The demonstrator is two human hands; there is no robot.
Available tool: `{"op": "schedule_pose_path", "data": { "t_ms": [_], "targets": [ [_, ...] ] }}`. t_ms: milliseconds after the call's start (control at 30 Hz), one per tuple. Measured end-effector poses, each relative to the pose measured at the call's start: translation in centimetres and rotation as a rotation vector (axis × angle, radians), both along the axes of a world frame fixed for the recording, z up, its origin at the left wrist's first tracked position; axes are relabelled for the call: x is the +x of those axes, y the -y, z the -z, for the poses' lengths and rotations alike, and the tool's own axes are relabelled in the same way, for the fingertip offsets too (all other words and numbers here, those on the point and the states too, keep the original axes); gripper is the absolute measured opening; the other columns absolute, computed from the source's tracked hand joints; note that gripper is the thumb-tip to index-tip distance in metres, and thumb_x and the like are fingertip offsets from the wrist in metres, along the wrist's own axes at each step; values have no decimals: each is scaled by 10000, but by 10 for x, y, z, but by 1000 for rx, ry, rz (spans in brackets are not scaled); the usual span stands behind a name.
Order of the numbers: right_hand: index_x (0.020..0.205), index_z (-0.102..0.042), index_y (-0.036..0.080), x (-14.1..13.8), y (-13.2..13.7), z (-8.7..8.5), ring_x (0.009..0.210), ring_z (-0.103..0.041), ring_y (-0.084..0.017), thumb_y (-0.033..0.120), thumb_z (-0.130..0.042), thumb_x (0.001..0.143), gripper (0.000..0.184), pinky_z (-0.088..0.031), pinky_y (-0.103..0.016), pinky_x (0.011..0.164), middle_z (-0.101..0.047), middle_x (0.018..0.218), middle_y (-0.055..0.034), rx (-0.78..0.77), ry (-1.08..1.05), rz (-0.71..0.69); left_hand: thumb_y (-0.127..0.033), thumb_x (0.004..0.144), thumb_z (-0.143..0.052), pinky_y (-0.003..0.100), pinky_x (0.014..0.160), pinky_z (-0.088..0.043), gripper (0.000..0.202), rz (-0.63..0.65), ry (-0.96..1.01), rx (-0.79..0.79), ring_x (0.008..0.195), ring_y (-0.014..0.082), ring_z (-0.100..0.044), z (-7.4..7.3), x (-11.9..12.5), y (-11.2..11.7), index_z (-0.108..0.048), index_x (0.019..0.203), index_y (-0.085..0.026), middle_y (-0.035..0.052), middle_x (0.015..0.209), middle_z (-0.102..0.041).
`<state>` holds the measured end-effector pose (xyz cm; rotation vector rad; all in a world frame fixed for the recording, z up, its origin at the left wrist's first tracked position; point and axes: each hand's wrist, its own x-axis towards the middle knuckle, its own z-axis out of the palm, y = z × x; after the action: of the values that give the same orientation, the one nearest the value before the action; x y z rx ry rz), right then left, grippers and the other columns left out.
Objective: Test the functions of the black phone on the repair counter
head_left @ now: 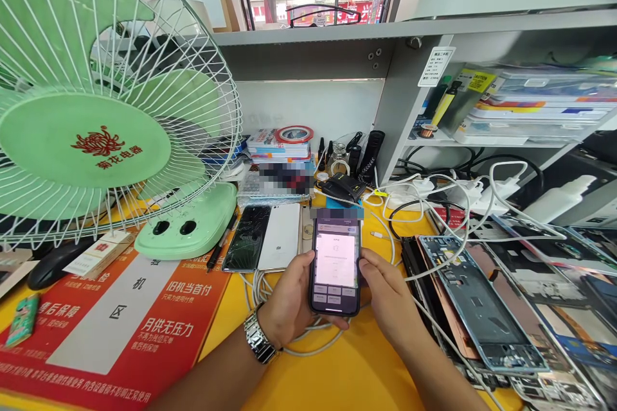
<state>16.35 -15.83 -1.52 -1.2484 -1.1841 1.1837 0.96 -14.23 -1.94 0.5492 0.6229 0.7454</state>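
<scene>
A smartphone [336, 263] with a lit screen stands tilted toward me above the yellow tabletop. A white pop-up box fills much of its screen. Wrapped around its left side and underneath is my left hand [292, 298], which wears a metal watch [260, 334]. My right hand [388, 289] closes on the phone's right edge, its thumb and finger against the side. Just beyond lie a dark phone with a cracked surface [244, 237] and a white phone [279, 237]. A white cable [313, 350] coils beneath my hands.
A green fan [87, 141] takes up the left, above a red printed mat [159, 334]. At right, phone frames [482, 308] and other disassembled parts lie stacked beside tangled white charger cables [463, 199]. Grey shelving [405, 103] stands behind, with several boxes [279, 144] and a black wallet-like item [344, 186].
</scene>
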Motion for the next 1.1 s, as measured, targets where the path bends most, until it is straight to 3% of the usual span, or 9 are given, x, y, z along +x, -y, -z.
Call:
{"op": "schedule_pose_path", "data": {
  "t_ms": [200,467,833,1100],
  "targets": [
    [956,-684,177,0,1,-1,806,-579,-184,289,-444,912,269,-438,-241,655,-692,886,-32,11,9,-4,-475,933,-290,382,519,-555,570,-14,-47,-12,788,296,-661,-4,1,1,-467,1369,-152,156,972,-687],
    [957,-673,181,-2,1,0,831,-568,-200,296,-444,906,261,-434,-246,676,-601,705,-6,0,4,2,-492,928,-299,384,522,-552,581,0,-41,-9,773,297,-661,-1,0,1,-464,1369,-152,155,955,-684],
    [967,-669,177,-1,1,1,787,-552,-167,286,-433,916,265,-425,-220,650,-659,814,-16,26,13,-2,-487,932,-314,388,511,-562,549,-20,-18,-9,782,289,-656,1,0,0,-513,1311,-144,157,997,-679],
    [990,-664,175,0,2,2,786,-546,-166,289,-406,937,286,-416,-227,673,-644,781,-10,44,77,-29,-544,927,-332,416,539,-571,550,-13,16,-37,810,299,-661,1,-1,-2,-567,1263,-178,145,1036,-680]
  ]
}}
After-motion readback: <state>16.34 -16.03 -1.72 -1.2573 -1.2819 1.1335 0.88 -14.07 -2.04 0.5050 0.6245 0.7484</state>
